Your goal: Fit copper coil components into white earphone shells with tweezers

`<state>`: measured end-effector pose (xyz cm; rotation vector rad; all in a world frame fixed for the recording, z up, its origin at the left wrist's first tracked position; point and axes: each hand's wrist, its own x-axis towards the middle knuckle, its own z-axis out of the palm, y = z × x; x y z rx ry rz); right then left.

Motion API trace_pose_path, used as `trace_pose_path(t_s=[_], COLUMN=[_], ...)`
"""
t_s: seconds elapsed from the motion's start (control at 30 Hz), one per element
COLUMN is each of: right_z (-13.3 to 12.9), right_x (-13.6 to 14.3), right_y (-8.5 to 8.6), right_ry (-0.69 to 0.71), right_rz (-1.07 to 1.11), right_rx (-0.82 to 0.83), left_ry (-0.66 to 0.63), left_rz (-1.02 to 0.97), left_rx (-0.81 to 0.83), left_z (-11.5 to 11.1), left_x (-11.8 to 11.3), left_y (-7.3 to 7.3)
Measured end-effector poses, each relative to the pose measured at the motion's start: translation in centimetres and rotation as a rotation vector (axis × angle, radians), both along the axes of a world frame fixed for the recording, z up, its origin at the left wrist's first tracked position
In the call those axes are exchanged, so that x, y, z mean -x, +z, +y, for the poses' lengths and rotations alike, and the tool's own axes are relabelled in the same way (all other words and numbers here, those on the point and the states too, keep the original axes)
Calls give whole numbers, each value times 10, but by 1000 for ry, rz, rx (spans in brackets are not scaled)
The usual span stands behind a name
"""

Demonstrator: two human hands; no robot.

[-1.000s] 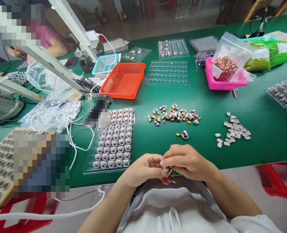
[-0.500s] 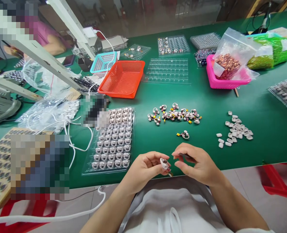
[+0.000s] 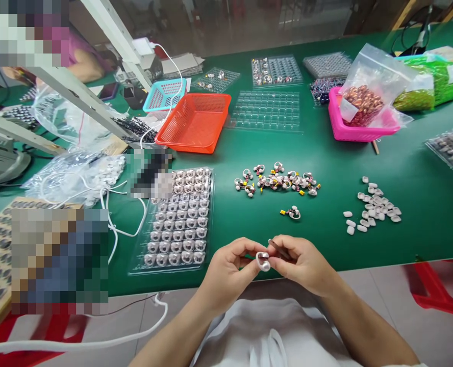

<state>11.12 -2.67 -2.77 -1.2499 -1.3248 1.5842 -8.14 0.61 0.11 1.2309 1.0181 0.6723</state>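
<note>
Head view: left hand (image 3: 230,271) pinching small white C-shaped piece (image 3: 265,266) near smooth green tabletop's (image 3: 245,221) front edge; right hand (image 3: 307,264) gripping slim dark-brown stick-like tool (image 3: 281,250) close beside. Step apparently being fine two-handed handling; next move seemingly calling for steady left pinch.

Hands (image 3: 230,272): two. Held white piece (image 3: 264,265): one. Dark slim tool (image 3: 279,250): one. Orange basket (image 3: 192,130): one; pink basket (image 3: 358,134): one. Nearest tray (image 3: 137,269): one — front row, five pale parts (image 3: 175,259). Separate small assembly (image 3: 295,213): one. Heaped assemblies (image 3: 290,179): overlapping — exact count unreadable. White caps (image 3: 369,206): about two dozen.
</note>
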Motion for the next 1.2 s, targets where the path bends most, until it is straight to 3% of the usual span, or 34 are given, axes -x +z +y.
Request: trace_pose_path(t_s=[0.23,0.43,0.57,0.7,0.93,1.2], right_z=[1,8,10,6,-4,-9], right_x=[7,-5,-9,-3,12,22], right_y=[-4,0,4,5,-1,-4], right_ry=[21,69,70,-22,-264,-372], right_rz=[40,73,88,-3,-281,-170], right_rx=[33,149,158,31,-478,-545], left_ry=[-44,-95,-58,48,190,197], left_rz=[-36,22,57,26,-47,-159], left_rx=[-50,-54,-42,-39,-88,12], left_z=[-3,2,1,-5,-12,-13], left_x=[0,1,-2,-7,-13,-19], left_y=[-10,-4,-4,-13,-27,-25])
